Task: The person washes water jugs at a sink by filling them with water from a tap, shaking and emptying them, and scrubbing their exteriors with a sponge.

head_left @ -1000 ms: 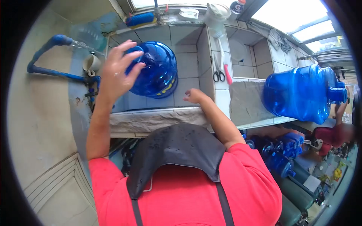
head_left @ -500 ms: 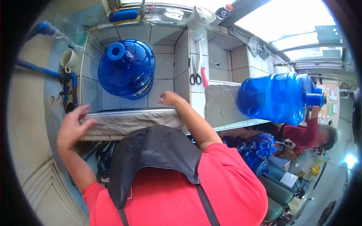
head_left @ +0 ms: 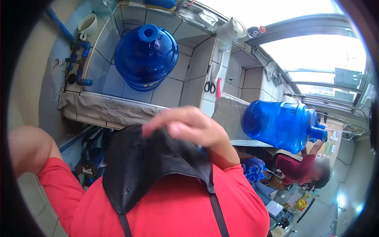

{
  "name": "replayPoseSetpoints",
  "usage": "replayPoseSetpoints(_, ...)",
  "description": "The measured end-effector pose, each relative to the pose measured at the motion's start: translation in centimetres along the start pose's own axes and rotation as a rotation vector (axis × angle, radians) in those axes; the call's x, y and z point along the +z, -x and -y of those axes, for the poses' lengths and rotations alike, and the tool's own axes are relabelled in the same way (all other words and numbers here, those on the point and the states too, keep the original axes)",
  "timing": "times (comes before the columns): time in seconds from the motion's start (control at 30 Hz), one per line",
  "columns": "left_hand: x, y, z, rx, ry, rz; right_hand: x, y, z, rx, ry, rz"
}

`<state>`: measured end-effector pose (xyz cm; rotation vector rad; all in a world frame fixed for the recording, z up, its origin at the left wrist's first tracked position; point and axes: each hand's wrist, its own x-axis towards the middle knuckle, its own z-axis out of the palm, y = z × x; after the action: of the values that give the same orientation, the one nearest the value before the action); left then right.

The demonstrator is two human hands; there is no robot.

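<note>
My right hand [head_left: 193, 124] is raised over the top of the dark apron [head_left: 154, 156]. Its fingers point left, slightly blurred and apart, with nothing visible between them. Of my left arm [head_left: 31, 148], only a stretch beyond the red sleeve shows at the left edge; the hand is out of frame. A large blue water jug [head_left: 148, 59] stands in the tiled basin [head_left: 189, 89] ahead, its round mouth facing up toward me. Neither arm touches it. Along the basin's front rim lies a wrinkled wet cloth [head_left: 110, 110].
Another blue jug [head_left: 276, 124] lies sideways on the right ledge, where a person in a maroon shirt [head_left: 294, 168] reaches to its neck. Scissors [head_left: 211, 85] and a pink-handled tool [head_left: 218, 89] rest on the divider. Blue pipes [head_left: 81, 63] and a mug [head_left: 87, 24] are at left.
My right hand has drawn back from the basin to the apron. My left hand has left the front rim and gone out of view at left. The camera view has shifted and tilted.
</note>
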<state>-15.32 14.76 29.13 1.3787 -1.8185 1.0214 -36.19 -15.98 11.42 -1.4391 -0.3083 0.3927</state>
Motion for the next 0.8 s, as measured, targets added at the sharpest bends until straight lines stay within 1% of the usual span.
replayPoseSetpoints(0.03, 0.1, -1.1, -0.7, 0.054, 0.015, 0.013, 0.4, -0.2, 1.2, -0.184, -0.054, 0.141)
replayPoseSetpoints(0.07, 0.1, -1.7, -1.0, 0.085, 0.033, 0.027, 1.1, -0.5, 1.9, -0.363, -0.171, 0.249)
replayPoseSetpoints(0.1, 0.2, -2.3, -1.5, 0.113, 0.046, 0.039, 2.0, -0.9, 2.9, -0.464, -0.266, 0.335)
replayPoseSetpoints(0.13, 0.2, -2.8, -1.9, 0.131, 0.064, 0.049, 2.9, -1.2, 3.6, -0.533, -0.321, 0.417)
replayPoseSetpoints(0.2, 0.3, -3.4, -2.4, 0.158, 0.083, 0.071, 4.1, -1.2, 5.0, -0.605, -0.342, 0.501)
replayPoseSetpoints(0.3, -0.2, -4.0, -2.7, 0.180, 0.115, 0.103, 5.2, -1.1, 7.4, -0.699, -0.338, 0.493)
replayPoseSetpoints(0.33, -0.4, -4.1, -2.8, 0.183, 0.125, 0.112, 5.9, -0.8, 8.1, -0.657, -0.416, 0.416)
replayPoseSetpoints(0.4, -1.1, -4.5, -2.9, 0.185, 0.140, 0.132, 6.7, -0.3, 8.2, -0.645, -0.511, 0.347)
replayPoseSetpoints(0.43, -1.5, -4.7, -3.1, 0.190, 0.147, 0.154, 6.4, -0.4, 7.7, -0.604, -0.603, 0.503)
replayPoseSetpoints(0.5, -2.0, -5.0, -3.4, 0.198, 0.141, 0.181, 5.5, 0.0, 8.0, -0.540, -0.682, 0.654)
replayPoseSetpoints(0.57, -2.4, -5.5, -3.5, 0.216, 0.148, 0.237, 7.0, -0.6, 9.1, -0.582, -0.702, 0.658)
replayPoseSetpoints(0.7, -3.4, -6.8, -4.3, 0.238, 0.106, 0.306, 6.8, -3.4, 13.0, -0.463, -0.873, 0.778)
replayPoseSetpoints(0.77, -3.5, -7.1, -4.4, 0.223, 0.103, 0.310, 7.7, -3.8, 13.7, -0.595, -0.916, 0.631)
replayPoseSetpoints(0.8, -3.3, -7.0, -4.5, 0.213, 0.106, 0.303, 7.6, -3.9, 13.7, -0.634, -0.885, 0.594)
